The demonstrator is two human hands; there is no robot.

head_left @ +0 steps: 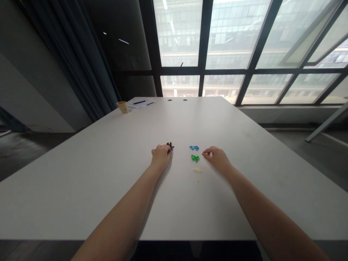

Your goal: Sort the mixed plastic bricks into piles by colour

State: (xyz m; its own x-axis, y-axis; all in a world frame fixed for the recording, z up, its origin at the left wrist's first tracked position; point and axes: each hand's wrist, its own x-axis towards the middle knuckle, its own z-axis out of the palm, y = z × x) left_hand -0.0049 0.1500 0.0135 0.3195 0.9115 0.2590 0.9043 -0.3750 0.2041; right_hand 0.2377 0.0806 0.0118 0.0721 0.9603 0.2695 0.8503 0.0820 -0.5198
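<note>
Left hand [161, 156] curled over some dark plastic bits [170, 146], can't tell if it's gripping; right hand [217, 158] half-closed near green bits [195, 158] on the white tabletop [81, 188]

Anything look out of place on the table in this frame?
A tiny yellow piece lies alone on the white table, apart from the longer pale yellow piece. It looks stray because the blue pieces and green pieces sit in tight clusters.

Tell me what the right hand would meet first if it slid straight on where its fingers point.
Probably the small green pieces, which the right hand points toward, though the small blue pieces lie close to that line.
</note>
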